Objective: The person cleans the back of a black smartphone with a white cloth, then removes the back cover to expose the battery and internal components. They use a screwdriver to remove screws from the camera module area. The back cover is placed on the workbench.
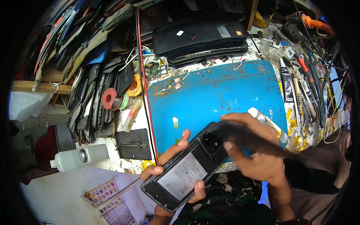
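My left hand (170, 157) grips an opened black smartphone (183, 170), back side up, with its white-labelled battery and camera module exposed. My right hand (255, 152) holds a dark flat piece (243, 135), apparently the phone's back cover, blurred with motion over the phone's upper end. Both hands sit at the near edge of a blue work mat (213, 93). A small clear bottle (268, 122) lies just behind my right hand.
Stacked phone parts and solder spools (109, 98) crowd the left. Black laptops or cases (200, 37) lie behind the mat. Screwdrivers, tweezers and cables (305, 93) fill the right side. A white plastic jug (78, 157) and a black plate (133, 142) sit lower left.
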`<action>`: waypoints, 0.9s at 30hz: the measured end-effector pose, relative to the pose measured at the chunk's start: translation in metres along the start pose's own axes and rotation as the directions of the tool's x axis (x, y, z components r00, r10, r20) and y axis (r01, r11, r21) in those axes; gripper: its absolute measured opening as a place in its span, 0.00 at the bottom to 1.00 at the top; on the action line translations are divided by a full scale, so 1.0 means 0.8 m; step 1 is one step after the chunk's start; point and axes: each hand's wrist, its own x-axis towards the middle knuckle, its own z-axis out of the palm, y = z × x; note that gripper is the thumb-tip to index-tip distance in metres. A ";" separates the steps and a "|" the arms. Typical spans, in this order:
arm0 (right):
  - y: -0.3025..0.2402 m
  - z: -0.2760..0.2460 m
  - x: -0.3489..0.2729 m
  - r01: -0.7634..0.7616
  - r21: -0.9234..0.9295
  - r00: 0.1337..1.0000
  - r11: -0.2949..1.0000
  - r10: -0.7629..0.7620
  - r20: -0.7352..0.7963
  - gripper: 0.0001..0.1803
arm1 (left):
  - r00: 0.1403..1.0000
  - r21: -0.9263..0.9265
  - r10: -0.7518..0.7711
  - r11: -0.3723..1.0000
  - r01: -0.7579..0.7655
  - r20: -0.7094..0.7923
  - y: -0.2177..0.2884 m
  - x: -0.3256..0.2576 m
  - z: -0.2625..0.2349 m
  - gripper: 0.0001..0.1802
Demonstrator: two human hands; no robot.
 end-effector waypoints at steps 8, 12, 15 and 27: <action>-0.021 0.008 0.009 0.114 -0.109 0.993 0.988 -0.115 -0.006 0.13 | 0.998 0.125 -0.068 0.990 0.069 -0.016 0.014 -0.009 0.002 0.43; -0.018 0.016 0.013 -0.041 0.147 0.994 0.988 0.056 -0.098 0.16 | 0.997 0.188 -0.061 0.981 0.052 0.038 0.020 -0.011 -0.002 0.43; -0.022 0.017 0.011 -0.082 0.496 0.972 0.865 0.179 -0.150 0.21 | 0.996 0.104 -0.082 0.991 0.084 -0.025 0.021 -0.010 0.001 0.42; -0.015 0.016 0.019 -0.106 0.625 0.947 0.774 0.270 -0.174 0.28 | 0.980 -0.055 -0.026 0.998 0.016 -0.199 -0.005 -0.020 -0.003 0.45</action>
